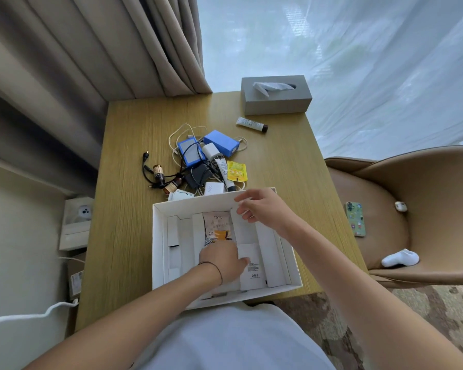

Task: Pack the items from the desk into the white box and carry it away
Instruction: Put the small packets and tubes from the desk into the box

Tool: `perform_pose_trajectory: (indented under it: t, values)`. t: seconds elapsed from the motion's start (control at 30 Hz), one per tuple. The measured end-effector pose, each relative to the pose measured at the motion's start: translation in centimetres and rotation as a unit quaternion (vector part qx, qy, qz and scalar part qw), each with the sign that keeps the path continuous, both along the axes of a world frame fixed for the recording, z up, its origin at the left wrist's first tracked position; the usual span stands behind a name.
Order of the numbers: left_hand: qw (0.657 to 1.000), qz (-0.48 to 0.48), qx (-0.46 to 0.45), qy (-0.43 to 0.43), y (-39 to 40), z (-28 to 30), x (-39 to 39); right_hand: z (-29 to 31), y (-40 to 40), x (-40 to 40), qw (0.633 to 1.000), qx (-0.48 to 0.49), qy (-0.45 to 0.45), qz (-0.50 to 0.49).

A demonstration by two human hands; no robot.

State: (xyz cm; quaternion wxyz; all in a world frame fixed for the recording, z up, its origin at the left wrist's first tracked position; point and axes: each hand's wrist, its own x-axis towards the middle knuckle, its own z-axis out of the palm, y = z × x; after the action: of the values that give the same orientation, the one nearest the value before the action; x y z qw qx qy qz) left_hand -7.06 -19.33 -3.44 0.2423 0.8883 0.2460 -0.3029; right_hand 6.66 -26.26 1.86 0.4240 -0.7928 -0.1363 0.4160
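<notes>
Our white box (158, 236) sits at the near edge of the desk (134, 182). Only a snack bag (217, 227) is in it so far. Our left hand (221, 260) lies on the bag's low end, fingers hidden, so we cannot tell its hold. Our right hand (262, 209) hovers at two o'clock, fingers loose, holding nothing. At twelve o'clock the pile of chargers and cables (201, 161) waits, and a small tube (251, 124) past it.

Beyond white box (158, 236): 2 blue boxes (190, 154) (221, 142), 2 white chargers (210, 152) (214, 188), 2 tubes (251, 124) (225, 173), 1 yellow sachet (236, 170), 1 tissue box (275, 98). Inside: 1 snack packet (218, 227).
</notes>
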Motion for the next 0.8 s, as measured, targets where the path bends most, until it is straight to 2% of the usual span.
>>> perform_pose_trajectory:
  t: [0.1, 0.2, 0.3, 0.43, 0.57, 0.8]
  values:
    - [0.995, 0.023, 0.023, -0.097, 1.7, 2.5, 0.6, 1.1, 0.8, 1.1, 1.0, 0.026, -0.006, -0.011]
    - [0.977, 0.028, 0.083, -0.197, 3.9, 5.3, 1.9, 2.1, 2.0, 2.5, 0.999, 0.045, -0.015, -0.021]
    - [0.961, 0.03, 0.117, -0.249, 6.4, 7.5, 3.9, 2.8, 3.4, 4.2, 0.998, 0.056, -0.032, -0.026]
    - [0.962, 0.057, 0.116, -0.241, 9.3, 8.9, 6.5, 2.5, 5.4, 6.7, 0.997, 0.045, -0.063, -0.018]
    - [0.968, 0.074, 0.105, -0.214, 11.1, 8.5, 8.1, 0.1, 7.2, 9.4, 0.991, -0.022, -0.128, 0.037]
    - [0.976, 0.09, 0.045, -0.195, 12.3, 5.6, 9.3, -6.7, 9.2, 12.8, 0.931, -0.176, -0.232, 0.221]
